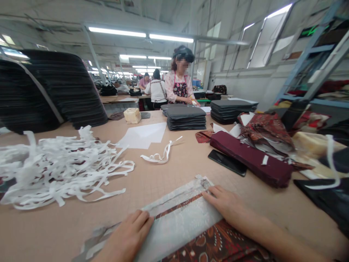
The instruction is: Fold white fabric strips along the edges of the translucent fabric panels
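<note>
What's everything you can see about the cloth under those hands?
The cloth lies folded and slanted on the tan table, its near part cut off by the picture's edge. The pale, greyish side shows a narrow reddish-brown strip; nearer, dark brown-red fabric carries paler swirls and dots. The left hand and right hand both touch it.

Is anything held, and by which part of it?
Left hand and right hand touch red-brown patterned fabric on its pale backing, near the far edge; grip unclear.

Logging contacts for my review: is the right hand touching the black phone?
Apart. The head view shows brown tabletop between the right hand and the black phone.
</note>
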Available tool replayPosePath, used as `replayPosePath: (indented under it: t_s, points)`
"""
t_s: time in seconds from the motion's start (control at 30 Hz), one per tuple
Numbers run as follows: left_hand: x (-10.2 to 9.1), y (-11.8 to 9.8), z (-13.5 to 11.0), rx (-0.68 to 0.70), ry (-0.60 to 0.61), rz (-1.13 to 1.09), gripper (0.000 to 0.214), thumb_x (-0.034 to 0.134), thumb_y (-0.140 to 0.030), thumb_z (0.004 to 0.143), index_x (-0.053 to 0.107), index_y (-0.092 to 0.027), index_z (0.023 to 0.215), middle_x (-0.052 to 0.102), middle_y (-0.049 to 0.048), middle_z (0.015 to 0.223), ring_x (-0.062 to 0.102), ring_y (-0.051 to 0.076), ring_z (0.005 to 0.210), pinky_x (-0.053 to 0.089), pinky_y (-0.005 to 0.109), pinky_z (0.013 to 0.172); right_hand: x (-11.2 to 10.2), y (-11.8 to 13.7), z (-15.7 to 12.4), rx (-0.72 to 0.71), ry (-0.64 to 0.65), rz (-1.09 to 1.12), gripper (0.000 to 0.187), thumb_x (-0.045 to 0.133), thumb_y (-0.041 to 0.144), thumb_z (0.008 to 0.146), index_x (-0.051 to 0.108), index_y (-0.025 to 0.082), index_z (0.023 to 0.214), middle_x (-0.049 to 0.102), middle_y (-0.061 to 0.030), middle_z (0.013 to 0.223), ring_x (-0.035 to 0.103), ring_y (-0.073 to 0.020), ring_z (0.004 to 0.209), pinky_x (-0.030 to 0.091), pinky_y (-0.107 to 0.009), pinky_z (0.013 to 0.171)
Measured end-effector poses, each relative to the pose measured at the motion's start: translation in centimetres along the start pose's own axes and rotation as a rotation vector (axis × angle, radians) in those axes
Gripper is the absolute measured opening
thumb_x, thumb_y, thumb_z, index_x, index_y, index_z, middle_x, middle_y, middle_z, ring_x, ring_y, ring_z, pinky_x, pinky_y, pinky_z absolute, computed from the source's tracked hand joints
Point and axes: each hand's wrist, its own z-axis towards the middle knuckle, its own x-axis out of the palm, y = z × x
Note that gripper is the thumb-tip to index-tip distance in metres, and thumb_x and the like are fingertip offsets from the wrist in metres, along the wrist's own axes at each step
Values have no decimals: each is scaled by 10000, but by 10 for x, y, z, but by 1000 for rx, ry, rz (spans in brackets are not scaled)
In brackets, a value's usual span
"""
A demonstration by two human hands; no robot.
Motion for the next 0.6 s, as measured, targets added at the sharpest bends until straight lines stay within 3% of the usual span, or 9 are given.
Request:
replayPosePath:
  t_s: [0.13, 0.27, 0.33, 0.43, 0.5, 0.6]
  points:
    - [-15, 17, -46, -63, -54, 56, 486, 365, 19, 749, 503, -233, 1140, 600, 22, 1004, 540, 179, 889, 446, 244, 790, 6, -2, 0, -44, -10, 7, 442, 377, -38, 766, 557, 174, 1109, 608, -90, 960, 563, -215, 851, 434, -292, 704]
    - [-28, 27, -76, -118, -46, 128, 459, 347, 21, 774, 534, -229, 1110, 611, 17, 1006, 548, 172, 897, 435, 253, 823, 16, -14, -4, -104, -61, 56, 424, 352, -34, 742, 571, 186, 1030, 617, -76, 931, 572, -203, 812, 425, -281, 673]
    - [-31, 28, -84, -143, -51, 130, 377, 356, -14, 819, 569, -227, 1048, 622, 10, 958, 549, 173, 889, 402, 318, 903, 19, -24, -1, -160, -103, 57, 424, 349, -39, 715, 580, 199, 980, 628, -69, 885, 584, -194, 742, 417, -279, 632]
    - [-33, 24, -87, -167, -74, 142, 260, 388, -105, 886, 592, -219, 1002, 635, 4, 926, 517, 192, 1014, 226, 467, 1055, 18, -28, 19, -286, -136, 41, 355, 375, -39, 677, 593, 219, 785, 635, -58, 747, 573, -192, 608, 394, -296, 561]
    - [-33, 18, -86, -171, -99, 186, 213, 416, -165, 905, 588, -199, 1024, 629, 26, 1001, 447, 212, 1140, 129, 510, 1083, 11, -11, 42, -367, -113, 18, 326, 393, -44, 653, 579, 221, 685, 625, -56, 680, 567, -201, 585, 394, -307, 558]
    - [-33, 11, -87, -203, -140, 230, 205, 422, -190, 909, 586, -175, 1031, 594, 58, 1114, 387, 233, 1201, 121, 519, 1080, -2, 49, 79, -477, 8, 19, 332, 419, -51, 654, 601, 210, 750, 627, -50, 713, 579, -200, 629, 414, -299, 589]
